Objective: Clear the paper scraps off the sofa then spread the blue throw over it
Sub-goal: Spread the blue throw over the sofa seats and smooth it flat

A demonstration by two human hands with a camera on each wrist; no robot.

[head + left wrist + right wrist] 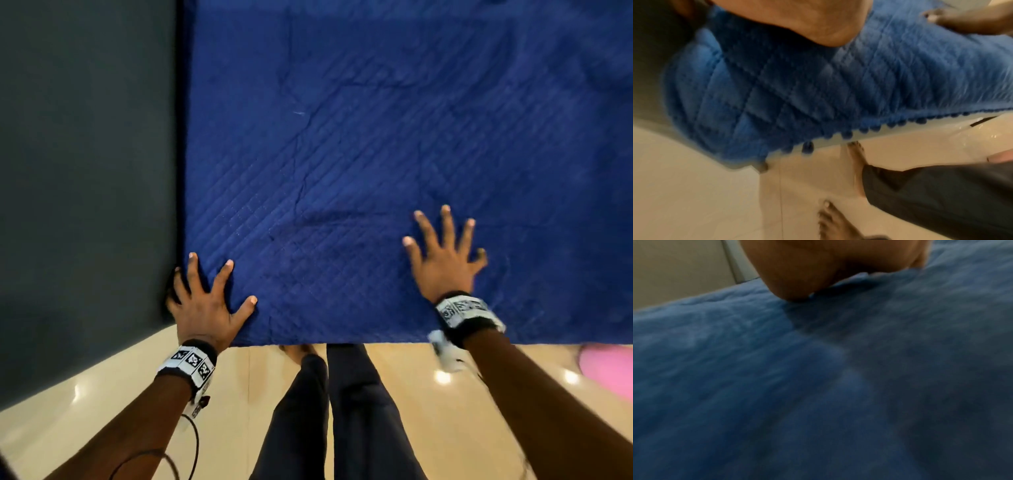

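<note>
1. Now, at the far left you see the dark grey side of the sofa [85, 171], bare of cloth, with the glossy beige floor [102, 394] below it.
2. Your left hand [205, 308] lies flat on the near left corner of the blue throw [376, 154]; its grip is apart, the fingers [227, 270] splayed and straight, holding nothing.
3. The throw lies spread over the seat, quilted in diagonal lines, with a few soft creases. From the left wrist view, small bobbles [846, 134] hang along its near hem.
4. Between your arms stand your legs in dark trousers [342, 411], bare feet on the floor.
5. Your right hand [445, 260] presses flat on the throw near its front edge, well apart from the left; its grip is likewise apart, fingers spread.
6. At the far right a pink thing [609, 370] lies on the floor, cut off by the edge.
</note>
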